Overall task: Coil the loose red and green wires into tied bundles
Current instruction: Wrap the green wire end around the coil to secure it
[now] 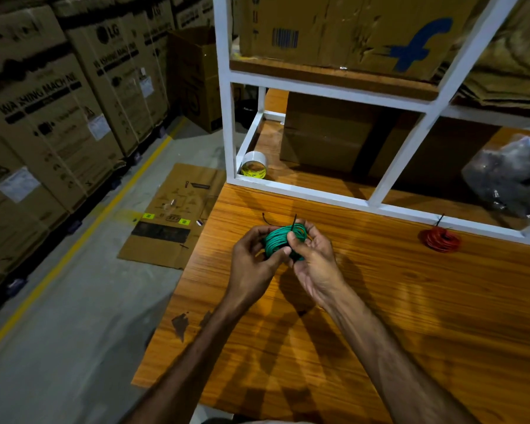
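Hands, left [254, 255] and right [311, 255], clutch the green wire coil [277, 243] at table centre, its black tie [293, 223] unfastened at twelve o'clock; any slackened grip could spring the loops apart.

We see a wooden table [380, 301] carrying a white rack [300, 191]. A red coil [440, 239] lies on it near the rack.

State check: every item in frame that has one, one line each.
Green wire coil: coiled, held off the table, black tie ends sticking up.
Red wire coil: coiled, tied, lying on wooden table.
Left hand: grips green coil.
Right hand: pinches green coil.
Tape roll: standing on edge on shelf.
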